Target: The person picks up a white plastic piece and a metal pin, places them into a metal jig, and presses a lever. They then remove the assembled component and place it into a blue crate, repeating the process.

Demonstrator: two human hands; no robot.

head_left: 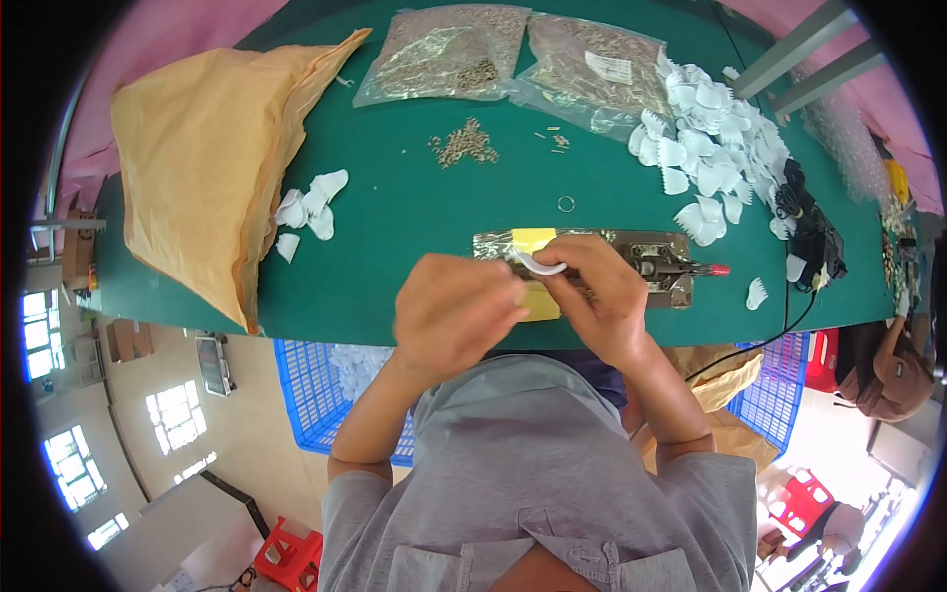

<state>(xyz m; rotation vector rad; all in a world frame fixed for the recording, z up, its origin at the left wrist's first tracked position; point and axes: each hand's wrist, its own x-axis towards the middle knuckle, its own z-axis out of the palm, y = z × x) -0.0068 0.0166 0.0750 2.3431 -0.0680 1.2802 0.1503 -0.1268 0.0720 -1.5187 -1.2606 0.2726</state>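
My right hand (600, 296) pinches a small white curved plastic piece (541, 265) just above a metal clamp jig (651, 259) with a red-tipped lever on the green table (414, 217). My left hand (456, 308) is curled close beside it, fingertips meeting the right hand near a yellow sticker (533, 240) on the jig; what it holds is hidden. A pile of white comb-shaped pieces (712, 138) lies to the right of the jig.
A tan paper sack (202, 158) lies at left with a few white pieces (308, 209) spilling out. Two clear bags of small metal parts (513, 54) sit at the back, loose metal bits (464, 144) before them. A black cable bundle (807, 222) lies right. Blue crates (316, 385) stand below the table.
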